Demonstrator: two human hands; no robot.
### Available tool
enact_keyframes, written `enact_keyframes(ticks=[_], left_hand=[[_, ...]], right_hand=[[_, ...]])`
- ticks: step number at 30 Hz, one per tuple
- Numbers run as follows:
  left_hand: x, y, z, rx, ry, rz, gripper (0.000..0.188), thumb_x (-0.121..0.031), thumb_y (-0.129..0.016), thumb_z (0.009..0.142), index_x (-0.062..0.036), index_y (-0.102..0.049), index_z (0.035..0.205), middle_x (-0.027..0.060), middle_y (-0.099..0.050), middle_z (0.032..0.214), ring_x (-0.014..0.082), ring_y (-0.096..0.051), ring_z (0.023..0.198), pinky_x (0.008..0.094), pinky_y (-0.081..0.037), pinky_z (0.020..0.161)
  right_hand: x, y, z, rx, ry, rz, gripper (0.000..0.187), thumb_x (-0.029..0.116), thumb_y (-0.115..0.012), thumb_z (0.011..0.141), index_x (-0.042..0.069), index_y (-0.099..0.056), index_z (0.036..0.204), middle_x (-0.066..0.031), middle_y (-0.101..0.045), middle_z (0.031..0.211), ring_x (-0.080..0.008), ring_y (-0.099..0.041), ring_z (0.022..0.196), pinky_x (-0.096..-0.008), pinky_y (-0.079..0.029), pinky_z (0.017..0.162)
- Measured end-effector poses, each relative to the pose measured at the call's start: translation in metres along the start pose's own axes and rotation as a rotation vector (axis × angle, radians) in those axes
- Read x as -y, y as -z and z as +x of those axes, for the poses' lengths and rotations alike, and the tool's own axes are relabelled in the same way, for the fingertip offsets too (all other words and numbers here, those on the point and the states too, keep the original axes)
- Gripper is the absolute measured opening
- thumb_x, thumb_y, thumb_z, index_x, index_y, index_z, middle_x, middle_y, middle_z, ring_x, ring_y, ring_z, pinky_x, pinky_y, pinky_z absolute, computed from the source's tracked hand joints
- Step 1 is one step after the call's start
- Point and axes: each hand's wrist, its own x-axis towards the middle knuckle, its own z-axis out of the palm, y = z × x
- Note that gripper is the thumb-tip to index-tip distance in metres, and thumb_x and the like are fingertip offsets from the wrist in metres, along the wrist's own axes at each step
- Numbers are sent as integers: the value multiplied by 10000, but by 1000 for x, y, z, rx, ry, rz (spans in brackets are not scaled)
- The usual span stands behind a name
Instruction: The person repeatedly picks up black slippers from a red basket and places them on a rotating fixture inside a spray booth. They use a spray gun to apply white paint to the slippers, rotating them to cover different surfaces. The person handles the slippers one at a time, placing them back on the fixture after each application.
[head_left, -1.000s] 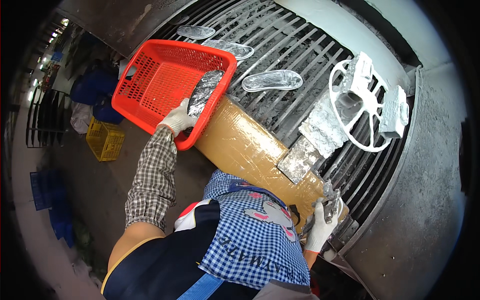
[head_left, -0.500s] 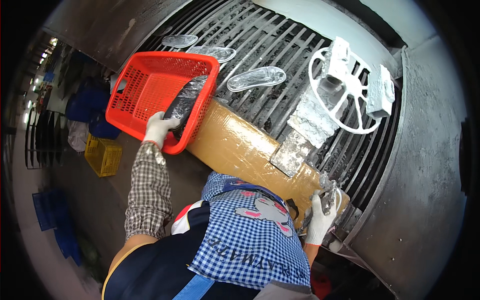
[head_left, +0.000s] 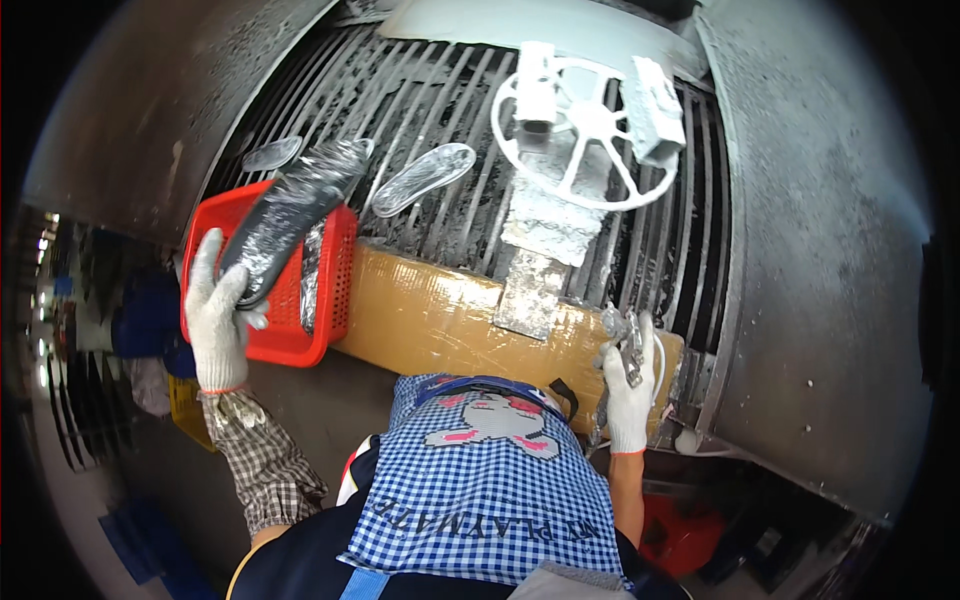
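My left hand (head_left: 218,315), in a white glove, grips the near end of a long dark shoe sole (head_left: 285,222) with a shiny film-like surface. The sole slants over a red plastic basket (head_left: 338,285), its far end out above the slatted grate. Another dark, shiny sole (head_left: 312,280) stands inside the basket along its right wall. My gloved right hand (head_left: 630,395) is closed around a metal spray gun (head_left: 628,345) with a whitish hose, above the right end of a tape-covered brown box (head_left: 430,295).
A slatted grate (head_left: 445,110) carries shiny soles, one of them a clear sole (head_left: 425,178). At its right, a white-coated spoked wheel (head_left: 590,120) bears two upright blocks. A metal wall (head_left: 810,240) encloses the right side. A yellow crate (head_left: 188,410) stands low at the left.
My left hand has lifted a dark sole from the basket and swung it up over the rim. My right hand still holds the spray gun. The whole view has turned.
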Motion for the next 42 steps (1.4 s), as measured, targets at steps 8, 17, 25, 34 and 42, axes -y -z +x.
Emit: enact_keyframes(ticks=[8,17,25,34,42], left_hand=[[89,-146,-12,597,541,-529,546,-222,-696,997,62,-567,1446,146,-725,1000,185,-631,617,292,-490,484],[124,-278,-39,726,893,-650,322,-153,-618,1064,82,-665,1280,179,-774,961,183,-690,586,251,-595,503],[107,-293,-51,832,920,-709,288,-99,-601,1068,105,-649,1265,206,-774,982,194,-727,595,212,-626,491],[111,-286,-46,922,893,-774,448,-84,-619,1051,128,-571,1443,251,-748,1202,241,-794,853,219,-663,620],[109,-288,-44,974,886,-811,505,-46,-642,1017,144,-537,1473,274,-733,1254,234,-791,894,217,-657,636]], right_hand=[[15,2,4,58,102,-25,834,170,-685,1040,-50,-248,1716,-218,-402,1724,-256,-482,1523,-358,-391,1242],[26,-3,-11,155,42,-174,822,123,-698,1008,11,-303,1721,-79,-691,1088,-139,-630,913,-307,-549,869],[19,-14,0,250,210,-384,831,169,-681,1004,113,-286,1732,-311,-570,1546,-511,-618,1343,-513,-514,1126],[12,4,14,60,84,-391,896,149,-702,993,213,-240,1759,-260,-734,1017,-403,-734,859,-493,-576,859],[0,37,38,-102,97,-398,883,131,-702,982,219,-273,1749,-281,-746,1218,-408,-743,1063,-477,-558,941]])
